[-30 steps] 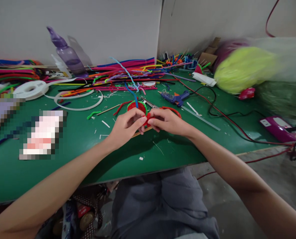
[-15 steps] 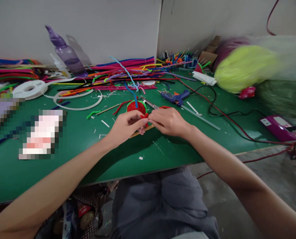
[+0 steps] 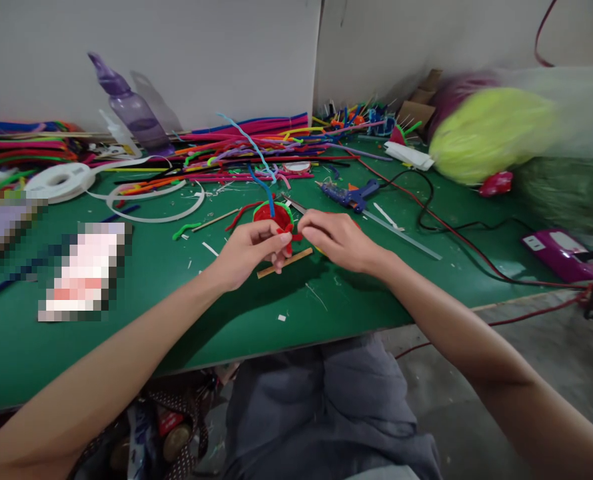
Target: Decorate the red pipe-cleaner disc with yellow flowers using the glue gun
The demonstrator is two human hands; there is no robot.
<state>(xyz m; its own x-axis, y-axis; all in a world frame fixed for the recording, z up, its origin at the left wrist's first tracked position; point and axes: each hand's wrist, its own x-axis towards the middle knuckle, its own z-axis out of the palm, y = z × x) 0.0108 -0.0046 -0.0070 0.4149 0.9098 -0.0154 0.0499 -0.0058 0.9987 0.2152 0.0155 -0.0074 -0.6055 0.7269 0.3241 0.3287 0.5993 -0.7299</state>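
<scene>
Between my two hands is a bent red pipe cleaner [image 3: 288, 230], pinched by the thumb and fingers of my left hand [image 3: 254, 250]. My right hand [image 3: 341, 239] is closed on a red end of it, a short way to the right. Just behind sits a round red piece with a green rim [image 3: 264, 212], a blue pipe cleaner [image 3: 272, 204] standing up from it. Scissors [image 3: 296, 205] lie partly hidden behind my right hand. Below my fingers, a flat wooden stick [image 3: 285, 263] rests on the green table [image 3: 216, 333].
A blue glue gun [image 3: 351, 195] with a clear glue stick lies right of centre, its cord trailing right to a purple power box [image 3: 566, 257]. Behind are heaped pipe cleaners [image 3: 256, 147], a purple bottle [image 3: 136, 113] and a white ribbon roll [image 3: 59, 181]. Plastic-wrapped bundles [image 3: 494, 137] stand at right.
My hands have drawn slightly apart, my right hand shifting a little right. More of the red pipe cleaner shows between them, and the wooden stick is more visible.
</scene>
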